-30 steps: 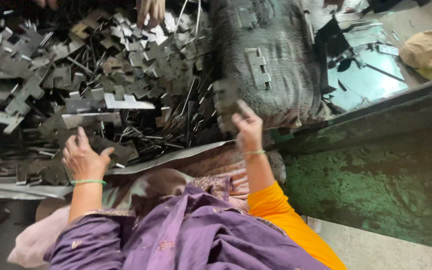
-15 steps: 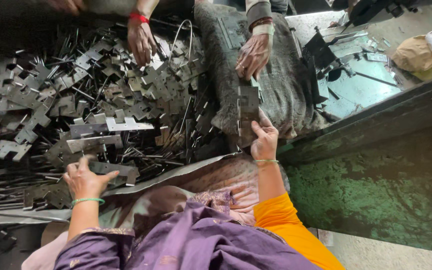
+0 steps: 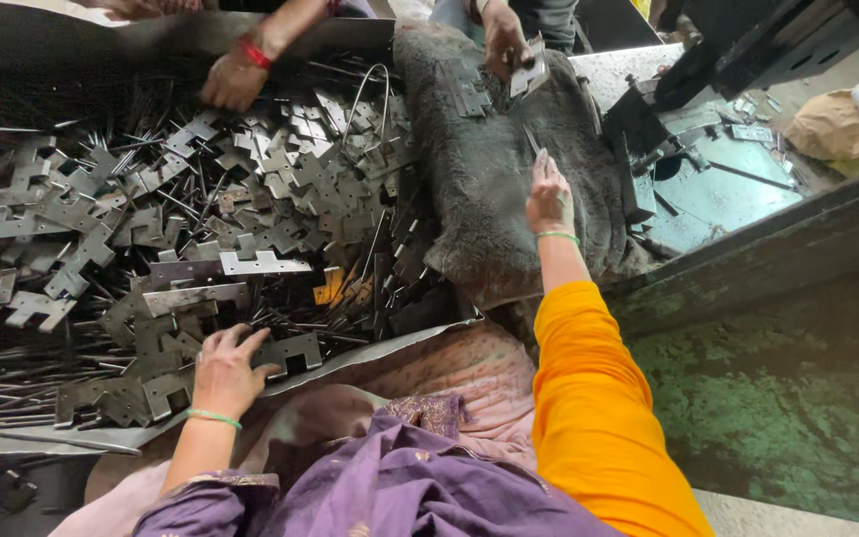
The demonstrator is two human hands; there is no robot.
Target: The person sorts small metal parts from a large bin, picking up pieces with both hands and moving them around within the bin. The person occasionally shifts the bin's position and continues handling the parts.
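At seven o'clock the left hand (image 3: 226, 373) lies palm-down on the heap of metal brackets (image 3: 181, 239), fingers spread apart, touching one notched bracket (image 3: 290, 350) at its edge. Toward one o'clock the right hand (image 3: 550, 199) reaches out on the grey fuzzy cloth (image 3: 479, 199), fingers straight and together, pinching a thin metal strip (image 3: 532, 144). At twelve o'clock another person's hand (image 3: 502, 40) holds a bracket above the cloth; a second hand (image 3: 234, 80) with a red band rests on the heap

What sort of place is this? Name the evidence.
Probably a small metalworking workshop: a heap of stamped metal plates mixed with thin rods, sorted by hand beside a grimy machine bed.
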